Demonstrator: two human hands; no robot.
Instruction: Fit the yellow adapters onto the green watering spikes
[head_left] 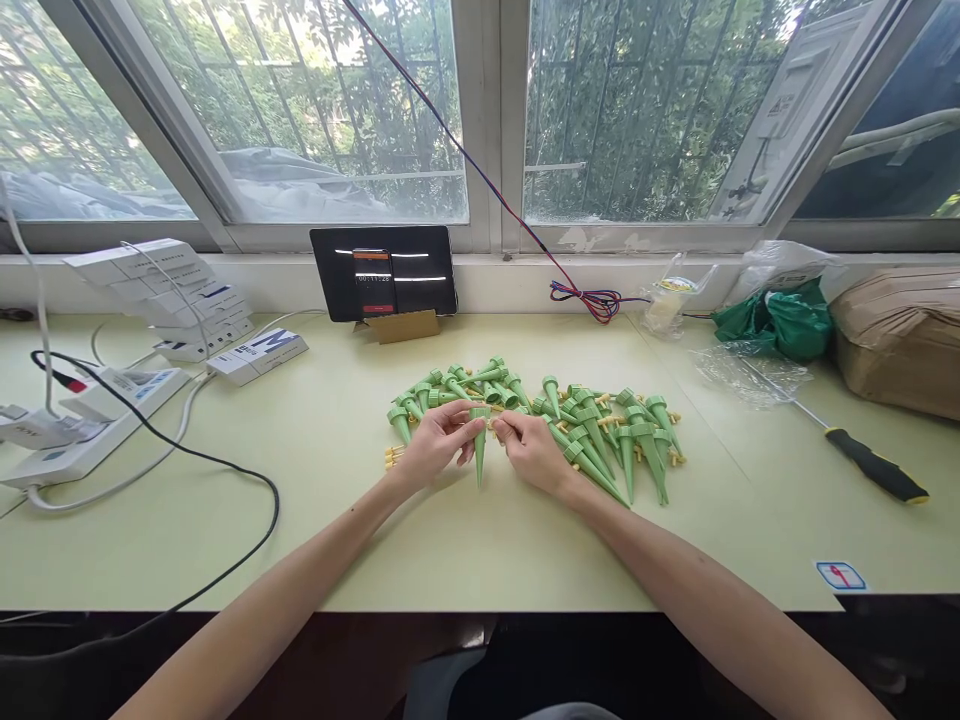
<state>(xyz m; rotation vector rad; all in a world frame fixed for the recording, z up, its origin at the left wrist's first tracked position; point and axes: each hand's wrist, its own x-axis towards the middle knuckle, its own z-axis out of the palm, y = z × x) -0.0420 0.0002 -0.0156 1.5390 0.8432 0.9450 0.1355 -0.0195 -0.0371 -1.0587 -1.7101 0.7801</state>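
My left hand (442,436) pinches a green plant watering spike (481,462), which hangs point down with its capped end between the fingertips. My right hand (534,448) is closed right beside the spike's cap. A bit of yellow shows at its fingertips, too small and covered to make out fully. Behind both hands lies a pile of green watering spikes (450,383) with yellow pieces among them. Another heap of spikes (600,425) spreads just right of my right hand. Several small yellow pieces (393,456) lie left of my left hand.
A tablet (384,275) leans on a cardboard stand at the back. White boxes (187,300), a power strip (97,425) and cables are on the left. At right are a screwdriver (876,465), a green bag (780,318) and a brown package (900,335). Bundled wire (596,300) lies by the window.
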